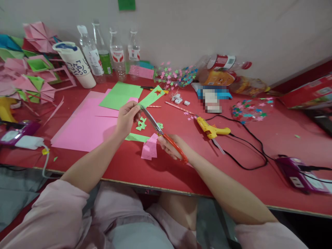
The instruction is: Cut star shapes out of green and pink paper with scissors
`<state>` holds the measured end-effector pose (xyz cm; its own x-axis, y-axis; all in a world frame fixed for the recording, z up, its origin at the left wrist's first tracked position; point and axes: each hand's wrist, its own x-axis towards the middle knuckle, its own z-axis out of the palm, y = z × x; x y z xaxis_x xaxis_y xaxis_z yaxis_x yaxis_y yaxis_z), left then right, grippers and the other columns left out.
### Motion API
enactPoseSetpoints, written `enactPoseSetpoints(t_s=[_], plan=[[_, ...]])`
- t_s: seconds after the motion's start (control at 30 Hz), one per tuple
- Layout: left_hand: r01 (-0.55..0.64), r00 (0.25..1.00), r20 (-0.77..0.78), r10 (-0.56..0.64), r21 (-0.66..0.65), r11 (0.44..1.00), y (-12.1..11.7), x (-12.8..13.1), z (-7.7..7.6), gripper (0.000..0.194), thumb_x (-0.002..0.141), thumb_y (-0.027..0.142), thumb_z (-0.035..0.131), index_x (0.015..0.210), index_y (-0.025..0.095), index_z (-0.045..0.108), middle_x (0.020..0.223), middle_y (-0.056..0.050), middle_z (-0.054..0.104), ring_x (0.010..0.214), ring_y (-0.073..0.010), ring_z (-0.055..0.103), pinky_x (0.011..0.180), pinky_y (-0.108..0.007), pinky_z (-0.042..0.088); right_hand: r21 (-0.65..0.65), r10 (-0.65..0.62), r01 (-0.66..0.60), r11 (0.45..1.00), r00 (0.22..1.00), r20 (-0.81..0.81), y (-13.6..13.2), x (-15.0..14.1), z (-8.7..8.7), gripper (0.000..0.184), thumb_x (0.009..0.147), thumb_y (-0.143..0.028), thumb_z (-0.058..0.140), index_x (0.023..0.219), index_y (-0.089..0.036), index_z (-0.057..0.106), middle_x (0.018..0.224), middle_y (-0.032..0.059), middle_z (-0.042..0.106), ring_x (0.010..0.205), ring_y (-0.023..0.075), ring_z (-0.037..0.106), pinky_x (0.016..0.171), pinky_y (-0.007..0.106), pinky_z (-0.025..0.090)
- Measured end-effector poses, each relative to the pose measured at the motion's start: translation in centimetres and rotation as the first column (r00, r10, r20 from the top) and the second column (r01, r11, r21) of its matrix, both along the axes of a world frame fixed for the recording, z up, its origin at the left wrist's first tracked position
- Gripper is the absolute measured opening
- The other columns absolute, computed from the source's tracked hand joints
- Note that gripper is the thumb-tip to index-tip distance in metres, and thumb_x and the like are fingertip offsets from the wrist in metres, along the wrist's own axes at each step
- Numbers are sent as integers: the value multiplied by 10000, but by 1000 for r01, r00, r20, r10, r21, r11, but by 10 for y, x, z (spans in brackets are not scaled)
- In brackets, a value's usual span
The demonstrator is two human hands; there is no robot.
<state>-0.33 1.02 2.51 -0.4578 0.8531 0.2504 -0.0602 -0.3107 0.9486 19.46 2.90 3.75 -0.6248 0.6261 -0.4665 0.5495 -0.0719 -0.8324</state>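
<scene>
My left hand pinches a green paper strip with a star-shaped hole near its far end. Orange-handled scissors are gripped in my right hand, their blades reaching up to the strip beside my left fingertips. Below the blades lie small green paper scraps and green cut stars. A second green strip rests on the table, partly under pink paper pieces. Large pink sheets and a green sheet spread out to the left of the scissors.
A yellow glue gun lies right, its black cord looping toward a purple power strip. Clear bottles and a white tumbler line the wall. Star-covered plastic pieces and folded paper crafts sit on the red table.
</scene>
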Motion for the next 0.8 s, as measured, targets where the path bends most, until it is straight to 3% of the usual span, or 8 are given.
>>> enactPoseSetpoints(t_s=[0.4, 0.8], plan=[[9, 1000, 17, -9, -1, 1000, 0, 0, -1, 160, 744, 208, 502, 587, 183, 516, 446, 51, 479, 382, -31, 406, 369, -164, 303, -14, -2, 1, 1000, 1000, -27, 3, -1, -4, 456, 761, -581, 569, 579, -187, 429, 336, -99, 320, 242, 40, 299, 250, 173, 262], [75, 995, 69, -78, 49, 996, -4, 5, 0, 160, 713, 204, 522, 559, 186, 480, 459, 47, 506, 395, -37, 436, 357, -160, 320, 74, 77, -63, 995, 975, -207, -1, 6, -8, 466, 841, -587, 440, 613, -181, 440, 352, -96, 328, 268, 39, 317, 313, 174, 304]])
